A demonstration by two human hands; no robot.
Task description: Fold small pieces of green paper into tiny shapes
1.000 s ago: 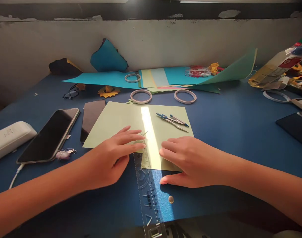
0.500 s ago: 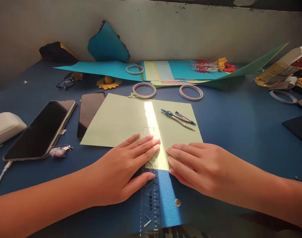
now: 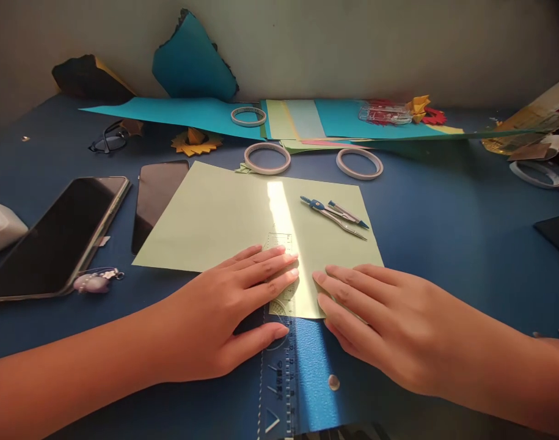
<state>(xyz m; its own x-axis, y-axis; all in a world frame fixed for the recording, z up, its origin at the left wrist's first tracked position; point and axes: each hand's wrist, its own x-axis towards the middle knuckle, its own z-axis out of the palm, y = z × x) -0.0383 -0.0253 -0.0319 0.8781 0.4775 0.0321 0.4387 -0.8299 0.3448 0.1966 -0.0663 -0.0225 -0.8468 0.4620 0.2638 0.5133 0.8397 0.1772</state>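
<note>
The person's left hand (image 3: 233,311) lies palm down across a clear ruler (image 3: 277,373), its fingers straight and slightly spread, tips pressed down near the ruler's right edge, thumb held apart. It is not wrapped around anything. The right hand (image 3: 389,324) rests just beside the ruler, fingers stretched out close together, their tips on the near right part of a pale green sheet of paper (image 3: 228,214); most of its thumb is hidden from me. The ruler's far end lies on that paper, and its near part runs over the blue table (image 3: 444,214) toward the front edge. A strip of sunlight falls along its right side. On the paper's right half lies a compass (image 3: 327,211), beyond the right hand. Two rolls of tape sit past the paper's far edge: the left roll (image 3: 267,172) and the right roll (image 3: 359,176). Over to the left are a large phone (image 3: 59,235) and a second phone (image 3: 160,195), partly covered by the paper.
</note>
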